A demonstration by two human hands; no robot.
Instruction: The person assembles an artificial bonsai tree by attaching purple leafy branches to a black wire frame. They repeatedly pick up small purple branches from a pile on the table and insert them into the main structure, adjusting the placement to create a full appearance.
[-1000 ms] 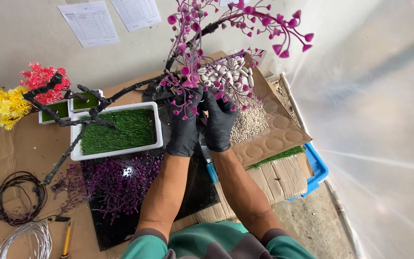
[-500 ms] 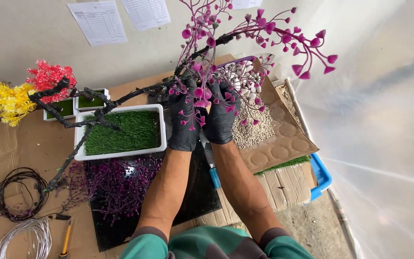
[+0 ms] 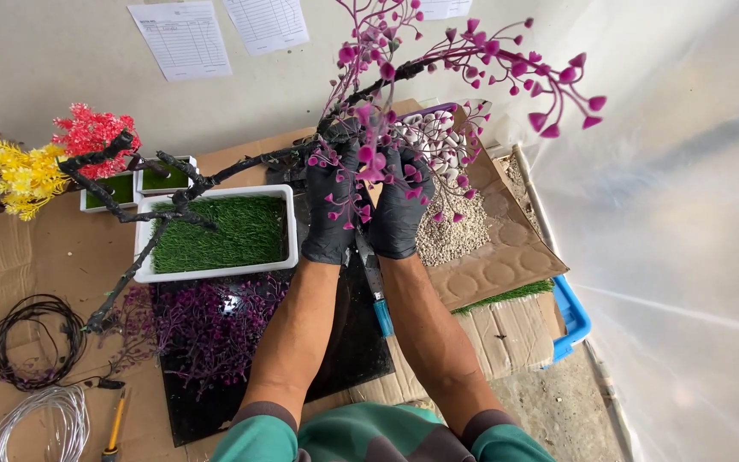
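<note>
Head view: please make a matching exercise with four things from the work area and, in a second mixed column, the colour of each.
Things:
1. gloves
2. tray rim
3. crate
4. wire coil

Colours:
A. blue
B. silver
C. black
D. white

Pairs: 1-C, 2-D, 3-A, 4-B

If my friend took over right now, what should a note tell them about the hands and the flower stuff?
Left hand and right hand, both in black gloves, grip the dark branch with pink buds, held up above the table.
Beside them: white tray of fake grass, purple sprigs on a black mat, white pebbles on cardboard.
Done: pink sprigs are on the branch.
Left: the purple sprigs lie unused.
</note>
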